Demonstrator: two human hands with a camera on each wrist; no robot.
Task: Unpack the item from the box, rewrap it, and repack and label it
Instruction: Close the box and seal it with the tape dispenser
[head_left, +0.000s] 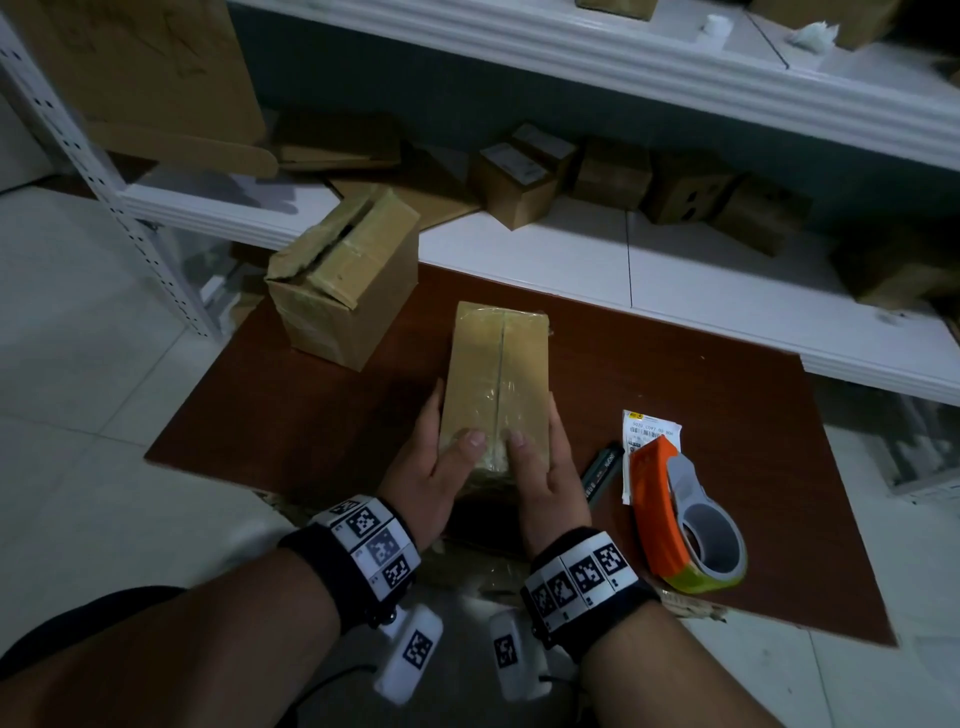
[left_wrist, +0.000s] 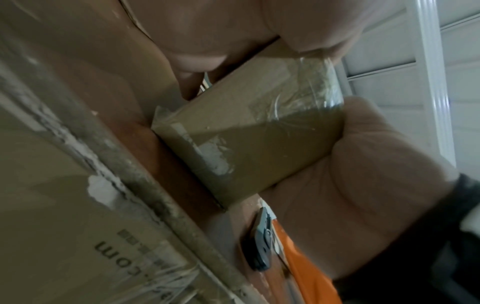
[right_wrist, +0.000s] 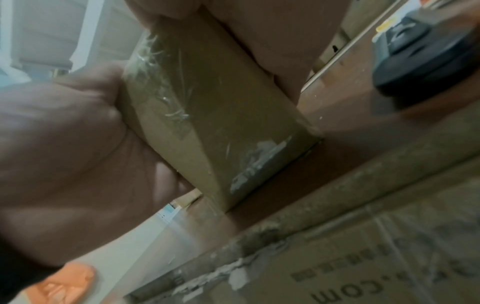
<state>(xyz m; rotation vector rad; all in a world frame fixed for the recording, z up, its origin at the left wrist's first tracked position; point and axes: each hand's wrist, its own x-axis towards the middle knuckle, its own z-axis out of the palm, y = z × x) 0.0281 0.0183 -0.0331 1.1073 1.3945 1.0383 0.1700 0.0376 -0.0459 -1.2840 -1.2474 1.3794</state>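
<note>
A long brown taped box (head_left: 496, 364) lies lengthwise on the dark red board (head_left: 727, 395). Both hands hold its near end. My left hand (head_left: 428, 467) grips the left side with the thumb pressed on top; my right hand (head_left: 548, 467) mirrors it on the right side. The left wrist view shows the box's end face (left_wrist: 249, 139) resting on the board, and the right wrist view shows the same face (right_wrist: 215, 115) between the two palms. A white shipping label (head_left: 649, 431) lies to the right, partly under the orange tape dispenser (head_left: 675, 519).
A second cardboard box (head_left: 343, 280) with loose flaps stands at the board's far left corner. A dark cutter (head_left: 602, 467) lies beside the dispenser. White shelving (head_left: 571, 244) behind holds several small boxes. Flattened cardboard (right_wrist: 363, 267) lies under the board's near edge.
</note>
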